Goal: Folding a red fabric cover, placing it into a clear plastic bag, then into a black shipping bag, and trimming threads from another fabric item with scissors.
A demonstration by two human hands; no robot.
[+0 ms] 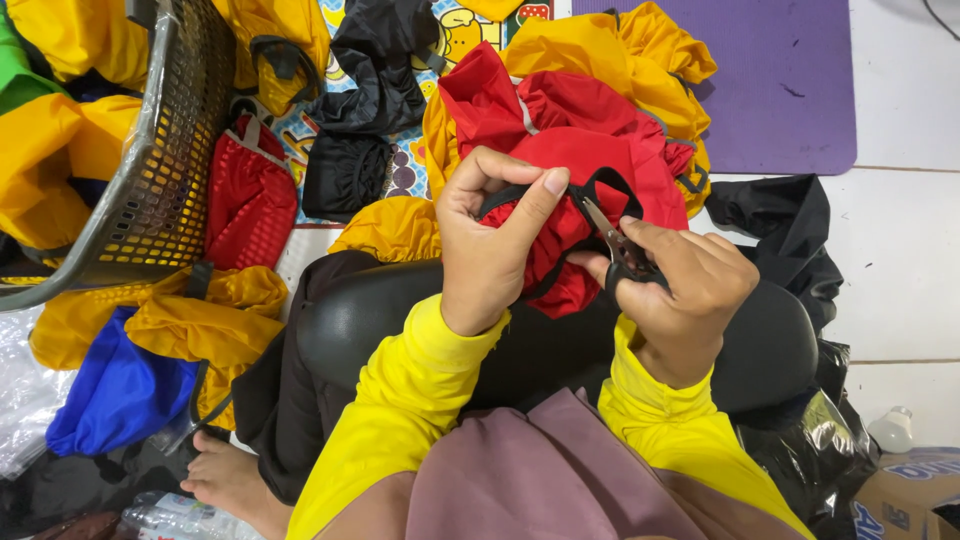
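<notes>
Head view: red fabric bag (590,170) is held over a black cushion (420,310) on the lap. Its black strap (520,192) is pinched by the left hand (490,250); small snips (612,238) are gripped in the right hand (680,290), blades at the strap. Yellow & blue bags (120,390) lie on the floor nr a mesh basket (170,150).

A white tiled floor (900,260) carries everything. On it lie a purple mat (780,90) at the top right and a colourful cartoon-printed mat (455,30) beside it — heaped with yellow, black and red fabric bags. A grey mesh basket (165,170) stands at the left, a blue bag (110,395) below it, a black bag (780,225) on the right — near a cardboard box (905,495).
</notes>
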